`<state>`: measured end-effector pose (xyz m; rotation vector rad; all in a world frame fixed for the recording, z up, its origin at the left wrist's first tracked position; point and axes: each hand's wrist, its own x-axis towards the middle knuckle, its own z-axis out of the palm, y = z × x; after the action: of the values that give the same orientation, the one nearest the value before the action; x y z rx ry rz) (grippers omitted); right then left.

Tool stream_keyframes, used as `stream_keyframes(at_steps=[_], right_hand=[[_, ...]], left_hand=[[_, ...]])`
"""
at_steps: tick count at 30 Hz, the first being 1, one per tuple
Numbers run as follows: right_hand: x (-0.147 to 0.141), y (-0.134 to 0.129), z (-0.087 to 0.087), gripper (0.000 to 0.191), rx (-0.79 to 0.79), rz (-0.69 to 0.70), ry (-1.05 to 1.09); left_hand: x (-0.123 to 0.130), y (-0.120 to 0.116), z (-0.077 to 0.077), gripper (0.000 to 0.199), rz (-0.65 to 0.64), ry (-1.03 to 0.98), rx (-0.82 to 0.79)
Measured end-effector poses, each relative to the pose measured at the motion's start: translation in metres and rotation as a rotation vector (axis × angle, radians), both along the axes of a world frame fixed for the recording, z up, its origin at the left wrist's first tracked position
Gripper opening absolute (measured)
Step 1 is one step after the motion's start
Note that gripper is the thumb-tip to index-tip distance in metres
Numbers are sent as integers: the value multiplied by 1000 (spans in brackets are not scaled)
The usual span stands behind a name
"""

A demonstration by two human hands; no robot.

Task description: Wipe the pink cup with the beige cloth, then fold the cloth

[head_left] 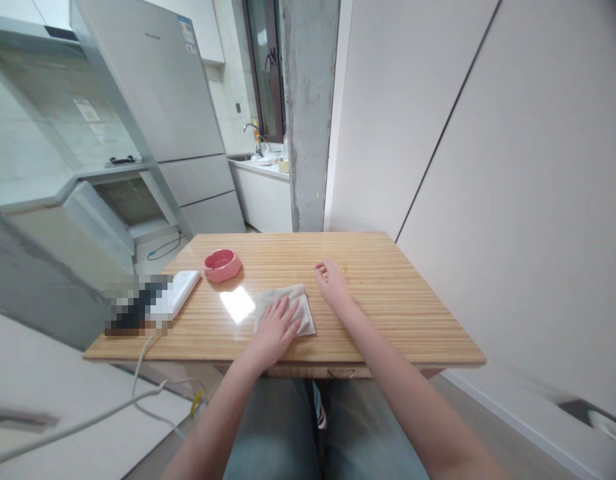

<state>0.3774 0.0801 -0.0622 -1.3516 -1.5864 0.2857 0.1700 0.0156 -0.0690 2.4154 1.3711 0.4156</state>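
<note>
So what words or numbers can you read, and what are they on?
None can be read.
Small lettering on the fridge: too blurred.
Blue-and-white sticker at the fridge's top corner: too small.
Pale label on the kitchen wall: too faint.

Ashtray (223, 265) at tbl's (413, 307) far L, cloth (303, 313) nearer, R of it.

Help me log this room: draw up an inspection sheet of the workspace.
Surface: striped wooden table, glare patch, faint yellowish marks by right hand.
Things: folded cloth under left hand.
Clutter: pink dish, white flat object, blurred dark item, all at left.
Hands: left spread on cloth; right curled, contents unclear.
Cables: white cable at lower left; dark cable on floor beyond.
Surroundings: fridge, sink, window, pillar; pale wall at right.
</note>
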Motion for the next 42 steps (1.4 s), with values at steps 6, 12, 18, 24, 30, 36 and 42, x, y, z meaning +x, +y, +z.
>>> stream_keyframes(at_steps=[6, 12, 18, 24, 30, 36, 42], right_hand=[[66, 24, -33, 24, -231, -292, -78], [48, 17, -33, 24, -387, -309, -385], [38, 14, -29, 24, -382, -290, -434], [42, 20, -39, 25, -230, -270, -278], [44, 22, -43, 45, -142, -22, -99], [35, 22, -43, 40, -76, 164, -90], [36, 23, -45, 44, -95, 158, -106]], left_hand=[[-81, 26, 15, 44, 202, 102, 42], [-122, 39, 11, 30, 698, 302, 74], [-97, 36, 13, 30, 797, 217, 128], [-15, 52, 46, 20, 301, -264, 336], [95, 93, 21, 23, 91, -39, 122], [110, 108, -12, 26, 9, 56, 126], [107, 107, -14, 26, -39, -5, 125]])
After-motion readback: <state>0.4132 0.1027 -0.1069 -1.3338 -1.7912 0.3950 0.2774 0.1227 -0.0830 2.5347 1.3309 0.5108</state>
